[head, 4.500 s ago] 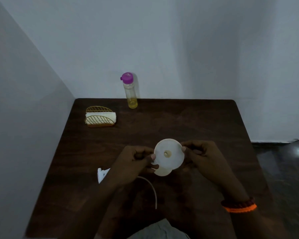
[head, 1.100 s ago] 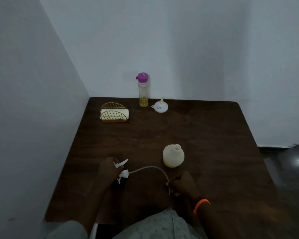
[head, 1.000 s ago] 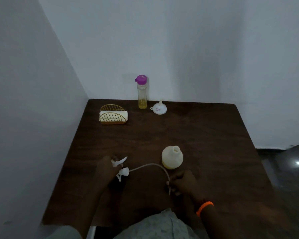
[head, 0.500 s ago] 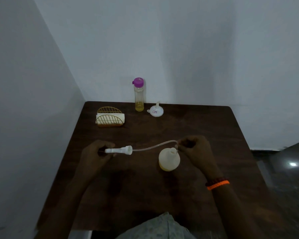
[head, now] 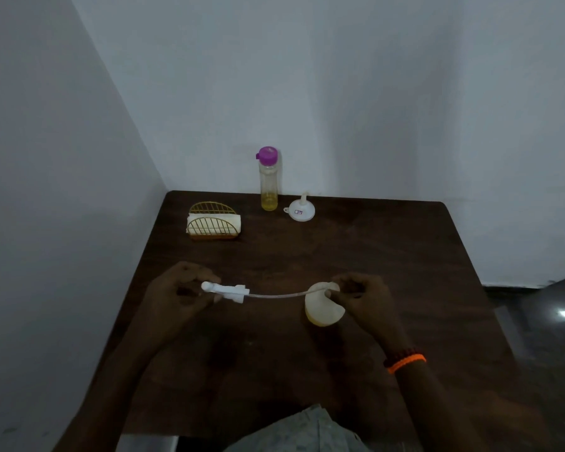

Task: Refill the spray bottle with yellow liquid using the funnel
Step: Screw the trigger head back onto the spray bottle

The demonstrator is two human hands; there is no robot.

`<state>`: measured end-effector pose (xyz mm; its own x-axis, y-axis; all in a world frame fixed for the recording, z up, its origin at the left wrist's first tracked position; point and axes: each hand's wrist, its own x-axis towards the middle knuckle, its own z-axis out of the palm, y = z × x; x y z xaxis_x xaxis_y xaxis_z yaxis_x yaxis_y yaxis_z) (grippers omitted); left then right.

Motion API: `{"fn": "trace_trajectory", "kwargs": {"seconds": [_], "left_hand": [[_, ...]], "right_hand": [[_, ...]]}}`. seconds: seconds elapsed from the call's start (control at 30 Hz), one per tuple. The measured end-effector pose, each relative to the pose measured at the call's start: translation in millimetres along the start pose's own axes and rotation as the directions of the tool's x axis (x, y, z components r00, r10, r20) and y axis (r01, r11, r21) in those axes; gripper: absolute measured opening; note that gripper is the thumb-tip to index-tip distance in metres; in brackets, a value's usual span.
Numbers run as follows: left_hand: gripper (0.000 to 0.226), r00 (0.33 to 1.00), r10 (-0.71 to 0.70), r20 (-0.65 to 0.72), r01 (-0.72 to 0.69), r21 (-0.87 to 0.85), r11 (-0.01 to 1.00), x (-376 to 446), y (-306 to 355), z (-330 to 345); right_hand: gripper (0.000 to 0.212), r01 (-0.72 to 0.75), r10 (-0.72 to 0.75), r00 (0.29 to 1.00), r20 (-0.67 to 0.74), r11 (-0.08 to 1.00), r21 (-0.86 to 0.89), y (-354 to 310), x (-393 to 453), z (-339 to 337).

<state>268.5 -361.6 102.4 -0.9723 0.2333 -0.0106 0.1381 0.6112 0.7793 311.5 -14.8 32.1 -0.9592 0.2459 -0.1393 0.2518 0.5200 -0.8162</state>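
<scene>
On the dark wooden counter (head: 356, 256), the left hand (head: 180, 293) grips the white spray head (head: 224, 290), fingers curled round its trigger end, and holds it above the surface. A thin, clear dip tube (head: 281, 294) runs from the head in a shallow curve to the right, where the right hand (head: 361, 296) pinches its far end between thumb and fingertips, right at the mouth of the spray bottle (head: 323, 309). That pale, rounded bottle stands uncapped on the counter between the hands, near the middle, with a trace of yellow visible at its base; the right hand partly covers its top. An orange band (head: 406, 363) circles the right wrist. Along the far edge, by the wall, a tall clear bottle (head: 268, 181) with a purple cap stands upright, holding yellow liquid in its lower part. Just to its right sits the white funnel (head: 302, 210), mouth down with the spout pointing up. Further left stands a gold wire napkin holder (head: 213, 221) with white napkins in it.
</scene>
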Motion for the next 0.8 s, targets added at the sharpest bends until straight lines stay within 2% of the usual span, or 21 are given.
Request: {"fn": "trace_trajectory", "kwargs": {"seconds": [0.1, 0.17, 0.27, 0.4, 0.57, 0.8], "left_hand": [[0.024, 0.999, 0.029, 0.035, -0.029, 0.006, 1.000, 6, 7, 6], [0.031, 0.995, 0.087, 0.045, -0.088, 0.030, 0.996, 12, 14, 14], [0.021, 0.979, 0.181, 0.098, -0.181, -0.004, 0.983, 21, 29, 29], [0.015, 0.941, 0.272, 0.200, -0.278, 0.002, 0.961, 35, 58, 52], [0.029, 0.926, 0.342, 0.158, -0.346, -0.003, 0.938, 52, 80, 86], [0.026, 0.931, 0.346, 0.119, -0.350, 0.022, 0.936, 71, 101, 115]], "right_hand": [[0.048, 0.007, -0.006, 1.000, 0.015, 0.999, -0.052, 8, 1, 3], [0.048, -0.010, 0.016, 0.998, 0.057, 0.994, -0.112, 13, 3, 7], [0.050, -0.061, 0.087, 0.990, 0.110, 0.974, -0.217, 26, 9, 17], [0.058, -0.110, 0.135, 0.987, 0.090, 0.963, -0.247, 32, 10, 27], [0.057, -0.106, 0.122, 0.991, 0.052, 0.965, -0.240, 31, 7, 30], [0.049, -0.082, 0.094, 0.994, 0.053, 0.978, -0.190, 27, 7, 27]]}}
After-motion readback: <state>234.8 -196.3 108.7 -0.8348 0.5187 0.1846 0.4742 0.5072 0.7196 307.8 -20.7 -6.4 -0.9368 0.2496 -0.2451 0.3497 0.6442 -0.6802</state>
